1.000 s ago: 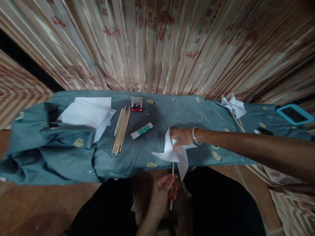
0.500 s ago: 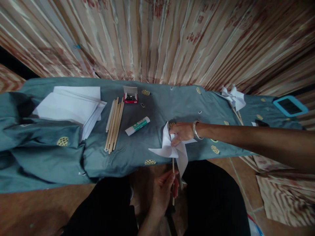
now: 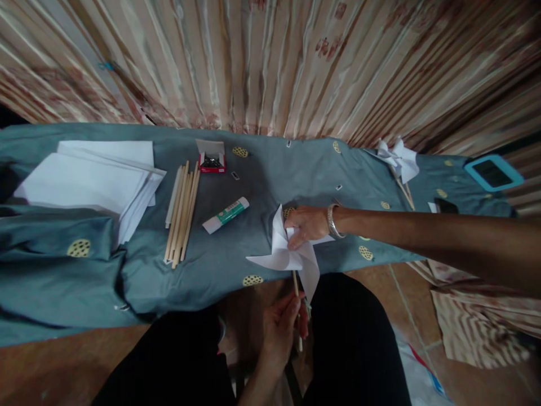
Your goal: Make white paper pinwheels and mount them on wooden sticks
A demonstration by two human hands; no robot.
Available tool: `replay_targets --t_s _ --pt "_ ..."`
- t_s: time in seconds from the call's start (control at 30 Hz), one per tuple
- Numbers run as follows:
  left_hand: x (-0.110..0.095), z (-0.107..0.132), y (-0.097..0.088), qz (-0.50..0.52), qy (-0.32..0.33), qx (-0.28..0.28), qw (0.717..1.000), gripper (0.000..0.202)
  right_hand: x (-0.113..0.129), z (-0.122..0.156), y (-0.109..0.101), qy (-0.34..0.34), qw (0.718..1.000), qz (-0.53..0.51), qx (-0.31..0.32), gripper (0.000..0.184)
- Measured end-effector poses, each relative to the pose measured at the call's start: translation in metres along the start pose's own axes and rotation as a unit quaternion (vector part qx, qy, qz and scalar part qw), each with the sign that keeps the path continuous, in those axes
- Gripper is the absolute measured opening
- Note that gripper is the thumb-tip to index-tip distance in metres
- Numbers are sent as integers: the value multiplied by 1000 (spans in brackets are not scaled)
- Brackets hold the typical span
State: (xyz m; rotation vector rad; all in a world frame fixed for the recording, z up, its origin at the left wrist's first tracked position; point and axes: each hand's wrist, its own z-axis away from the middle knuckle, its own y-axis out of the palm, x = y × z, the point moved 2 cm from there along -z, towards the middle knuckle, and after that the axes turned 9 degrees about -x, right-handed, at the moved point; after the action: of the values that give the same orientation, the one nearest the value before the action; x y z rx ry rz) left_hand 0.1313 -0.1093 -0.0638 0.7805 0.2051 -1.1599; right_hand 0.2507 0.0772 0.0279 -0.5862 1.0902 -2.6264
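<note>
A white paper pinwheel (image 3: 284, 255) lies at the front edge of the cloth-covered table, one blade hanging over. My right hand (image 3: 308, 224), with a bracelet at the wrist, is closed on its middle, thumb and fingers pressed to the paper. What lies under those fingers is hidden. Below the edge, between my knees, my left hand (image 3: 279, 327) wraps round the pinwheel's thin wooden stick (image 3: 296, 282), which runs up to the paper. Left of the pinwheel lies a white and green glue stick (image 3: 226, 215).
Several wooden sticks (image 3: 181, 214) lie beside a stack of white paper (image 3: 84, 177). Behind them stands an open red box of small dark pieces (image 3: 212, 162). Finished-looking pinwheels (image 3: 399, 160) and a blue-framed device (image 3: 493, 172) sit at the right. A pleated curtain (image 3: 253, 67) hangs behind.
The view has shifted a little, so the things on the table sit further left in it. Both hands keep their hold on the pinwheel and its stick, with hardly any movement.
</note>
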Motion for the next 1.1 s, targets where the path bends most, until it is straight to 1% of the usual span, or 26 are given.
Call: replay_targets --t_s 0.27,0.4,0.5,0.67,0.73,0.8,0.9,1.0,1.07,1.1 --pt "0 2 2 -5 0 -4 1000 56 1 3 3 4 1000 -3 -16 28" --pt "-4 5 1 -1 3 16 1000 55 5 10 1 16 999 2 -28 28" --pt "-8 9 -2 1 2 17 1000 53 7 13 -1 19 999 -1 -36 28" --pt "-17 18 -5 -33 23 21 999 52 7 22 1 27 997 -33 -58 28" --pt "-21 23 -5 -52 35 26 998 53 3 29 3 33 996 -50 -68 29" --pt "-26 26 -6 -71 43 29 996 53 -3 36 6 38 991 -89 -87 33" --pt "-34 31 -6 -100 55 29 993 53 -13 45 12 31 969 -210 -128 37" --pt "-48 33 -5 -142 80 46 986 47 -19 53 20 14 927 -332 -174 41" --pt "-60 33 -3 -189 91 68 975 48 -21 59 25 15 897 -392 -205 45" --pt "-66 32 -2 -205 92 69 972 48 -21 62 27 18 882 -416 -220 46"
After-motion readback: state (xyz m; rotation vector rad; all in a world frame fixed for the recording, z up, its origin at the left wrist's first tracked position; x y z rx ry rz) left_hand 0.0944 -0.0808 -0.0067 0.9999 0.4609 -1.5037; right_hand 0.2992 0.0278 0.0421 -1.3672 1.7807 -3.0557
